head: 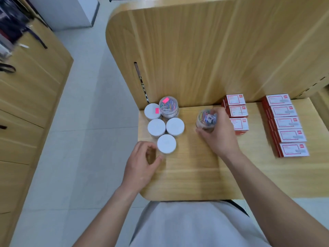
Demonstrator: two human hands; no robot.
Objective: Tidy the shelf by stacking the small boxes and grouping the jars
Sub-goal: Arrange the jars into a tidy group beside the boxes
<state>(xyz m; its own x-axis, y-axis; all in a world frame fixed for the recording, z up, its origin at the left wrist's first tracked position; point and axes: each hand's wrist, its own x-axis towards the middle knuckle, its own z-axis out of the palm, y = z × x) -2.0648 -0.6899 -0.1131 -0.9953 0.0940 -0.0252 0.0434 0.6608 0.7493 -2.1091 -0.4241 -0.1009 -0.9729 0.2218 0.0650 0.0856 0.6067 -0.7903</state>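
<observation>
Several white-lidded jars (166,143) stand grouped at the shelf's left end. Behind them a clear jar of coloured paper clips (168,105) sits on top of another jar. My right hand (216,134) grips a second clear jar of coloured clips (206,119) in the middle of the shelf, slightly blurred. My left hand (143,163) hovers with curled fingers just left of the nearest white jar, holding nothing. Red-and-white small boxes lie in two rows on the right: a short row (237,111) beside my right hand and a longer row (288,125) further right.
The wooden shelf (187,175) has a tall wooden back panel (204,50) and a rounded front-left corner. Pale floor tiles lie to the left, with wooden drawers (26,104) beyond them. My white shirt fills the bottom centre.
</observation>
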